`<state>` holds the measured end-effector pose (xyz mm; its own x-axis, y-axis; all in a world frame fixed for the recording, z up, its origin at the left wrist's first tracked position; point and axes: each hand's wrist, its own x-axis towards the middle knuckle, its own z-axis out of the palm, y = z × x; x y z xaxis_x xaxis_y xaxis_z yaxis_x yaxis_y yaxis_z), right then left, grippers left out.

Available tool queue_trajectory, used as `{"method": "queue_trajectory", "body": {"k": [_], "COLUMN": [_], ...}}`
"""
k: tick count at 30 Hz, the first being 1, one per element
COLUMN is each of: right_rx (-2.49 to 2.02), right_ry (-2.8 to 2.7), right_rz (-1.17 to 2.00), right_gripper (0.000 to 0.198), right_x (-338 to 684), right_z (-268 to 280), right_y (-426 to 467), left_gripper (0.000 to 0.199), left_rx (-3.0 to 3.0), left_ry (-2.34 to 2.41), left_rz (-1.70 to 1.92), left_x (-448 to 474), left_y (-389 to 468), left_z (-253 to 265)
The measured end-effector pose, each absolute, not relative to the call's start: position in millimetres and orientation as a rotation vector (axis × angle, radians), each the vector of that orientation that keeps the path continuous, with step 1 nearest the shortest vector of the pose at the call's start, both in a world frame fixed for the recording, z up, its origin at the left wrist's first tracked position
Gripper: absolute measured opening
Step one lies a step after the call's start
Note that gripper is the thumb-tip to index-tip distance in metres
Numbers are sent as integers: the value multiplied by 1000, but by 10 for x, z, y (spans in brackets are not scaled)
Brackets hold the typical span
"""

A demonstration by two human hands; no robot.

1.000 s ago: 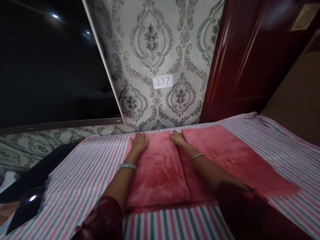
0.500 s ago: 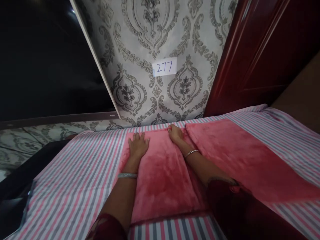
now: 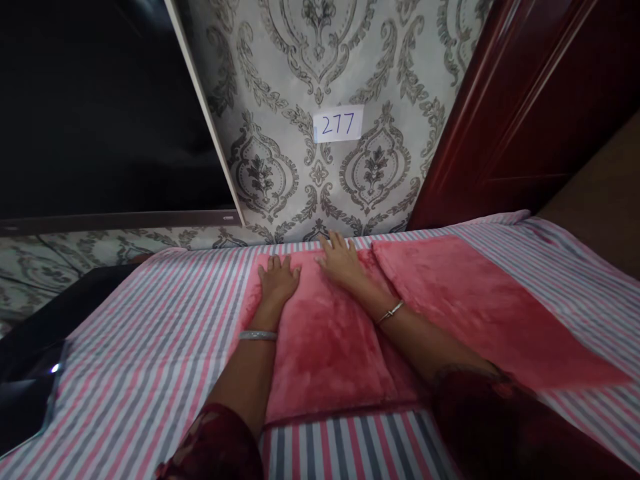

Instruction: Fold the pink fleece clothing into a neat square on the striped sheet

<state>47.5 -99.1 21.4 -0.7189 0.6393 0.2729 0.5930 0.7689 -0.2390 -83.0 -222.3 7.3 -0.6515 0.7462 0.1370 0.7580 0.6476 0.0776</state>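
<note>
A fluffy pink plush cloth [image 3: 330,347] lies on a striped sheet, with a folded flap on its left part and a wider flat part stretching to the right. My left hand [image 3: 280,280] rests palm down near the far left corner of the folded part, fingers spread. Beside it, my right hand [image 3: 343,262] lies with fingers outstretched over the far edge of the same folded part, its fingertips reaching the edge by the wall. Neither hand grips anything. My right forearm covers some of the cloth between the two parts.
The striped sheet [image 3: 165,320] covers the surface up to the patterned wall [image 3: 265,180]. A paper marked 277 [image 3: 338,124] is stuck there. At left is a large dark screen [image 3: 100,120]; at right, a dark red wooden panel [image 3: 500,127]. A shiny black object [image 3: 30,393] sits lower left.
My right hand has let go of the cloth's far edge, opened its fingers and moved slightly left. My left hand stays flat in place. The view has shifted a little.
</note>
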Motion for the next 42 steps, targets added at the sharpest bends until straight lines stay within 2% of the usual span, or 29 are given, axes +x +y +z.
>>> {"method": "queue_trajectory", "body": {"k": [5,15,23,27,33,38,42], "right_rx": [-1040,-1011,-1137,-940,-694,-577,-449], "right_ry": [-2762,-2730,-2777,-2799,-2815,-2769,-2576], "right_rz": [279,277,595,491,409,453,390], "right_gripper": [69,71,69,74,83,66,50], "right_x": [517,507,572,935,1385,1539,2158], "right_z": [-34,-82,320,361,12,145,269], "right_y": [-1059,-1034,-1169,-1623,-2103,-2087,-2010], "left_gripper": [62,63,61,61,60,51,48], "left_rx": [-1275,-1257,-1277,-1285,-1288,-1356,-1410], "left_ry": [-2759,-2732,-2700,-2689,-2675,-2623,-2606], "left_rz": [-191,-198,-175,-198,-219,-322,-363], "left_x": [-831,-873,-867,-882,-858,-759,-712], "left_y": [-2226,-2213,-2213,-2198,-2211,-2289,-2401], "left_z": [74,22,92,99,135,290,440]}}
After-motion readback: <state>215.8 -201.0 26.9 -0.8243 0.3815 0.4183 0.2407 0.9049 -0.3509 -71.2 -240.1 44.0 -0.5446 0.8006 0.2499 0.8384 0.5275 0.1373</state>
